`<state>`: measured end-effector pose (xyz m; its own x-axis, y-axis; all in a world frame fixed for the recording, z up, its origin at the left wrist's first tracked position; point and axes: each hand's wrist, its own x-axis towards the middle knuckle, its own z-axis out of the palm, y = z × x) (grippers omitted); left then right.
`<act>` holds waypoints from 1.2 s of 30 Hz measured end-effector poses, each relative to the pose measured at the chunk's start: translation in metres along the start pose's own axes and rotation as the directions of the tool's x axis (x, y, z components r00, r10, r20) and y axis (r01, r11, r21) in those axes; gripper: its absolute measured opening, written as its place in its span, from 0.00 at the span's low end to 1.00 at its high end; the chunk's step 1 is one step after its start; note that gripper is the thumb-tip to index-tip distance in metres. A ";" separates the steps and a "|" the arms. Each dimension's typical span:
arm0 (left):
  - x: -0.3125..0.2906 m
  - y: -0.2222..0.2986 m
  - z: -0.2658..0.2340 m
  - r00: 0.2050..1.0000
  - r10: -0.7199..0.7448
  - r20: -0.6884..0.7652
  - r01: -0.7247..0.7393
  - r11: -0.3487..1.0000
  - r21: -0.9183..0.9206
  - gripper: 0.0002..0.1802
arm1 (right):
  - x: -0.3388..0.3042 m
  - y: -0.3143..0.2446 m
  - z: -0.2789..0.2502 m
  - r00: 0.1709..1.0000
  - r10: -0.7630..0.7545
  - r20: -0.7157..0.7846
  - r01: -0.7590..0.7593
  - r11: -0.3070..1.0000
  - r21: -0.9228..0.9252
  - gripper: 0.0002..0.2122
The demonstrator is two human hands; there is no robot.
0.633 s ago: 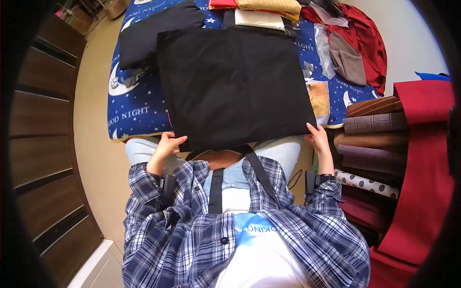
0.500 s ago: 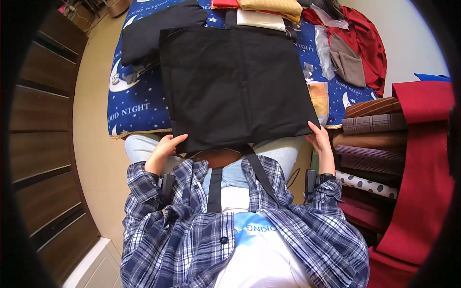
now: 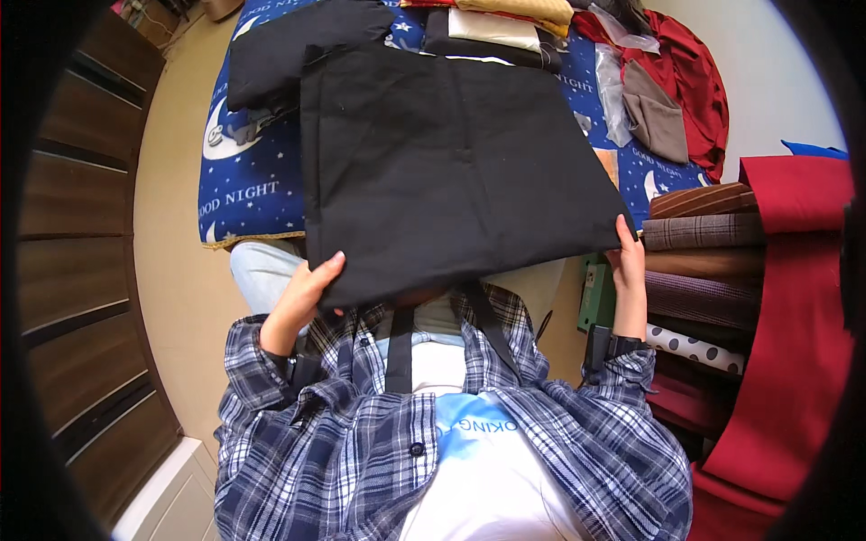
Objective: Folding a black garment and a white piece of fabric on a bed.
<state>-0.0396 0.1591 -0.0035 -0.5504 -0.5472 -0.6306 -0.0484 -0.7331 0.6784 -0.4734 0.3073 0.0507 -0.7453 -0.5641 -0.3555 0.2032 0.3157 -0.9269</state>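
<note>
**A black cloth (image 3: pixel 460 162) held by two corners at the near edge of a bed (image 3: pixel 253 171)**

The bed, under a blue cover printed with moons and stars, carries several fabrics. The black cloth spreads above its middle, its near side reaching past the gold-trimmed near edge and over the person's lap. Whether its far side rests on the bed or hangs just clear cannot be told.

A dark folded cloth (image 3: pixel 302 54) lies toward the far left corner, and a red satin cloth (image 3: pixel 699 99) along the right edge. A grey-brown cloth (image 3: pixel 654 108) overlaps the red one; a white folded cloth (image 3: pixel 492 30) sits toward the far edge.

Smallest are the hands. The left hand (image 3: pixel 302 293) has a narrow grip on the cloth's near left corner, thumb on top; the right hand (image 3: pixel 629 261) pinches the near right corner the same way, farther forward.

As for progress, the cloth looks already doubled into a broad rectangle, with layers showing along its left side. It is not yet released; whether more folding is left cannot be judged.
</note>
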 end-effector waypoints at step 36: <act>0.000 -0.039 0.012 0.987 -0.113 0.115 0.103 0.991 0.087 0.28 | 0.043 0.094 -0.004 0.839 -0.410 0.357 0.349 -0.096 -0.932 0.31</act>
<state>-0.0478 0.1923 -0.0252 -0.6337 -0.4110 -0.6553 -0.1770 -0.7476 0.6401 -0.4888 0.3164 -0.0512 -0.4824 -0.8751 0.0390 -0.8717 0.4840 0.0774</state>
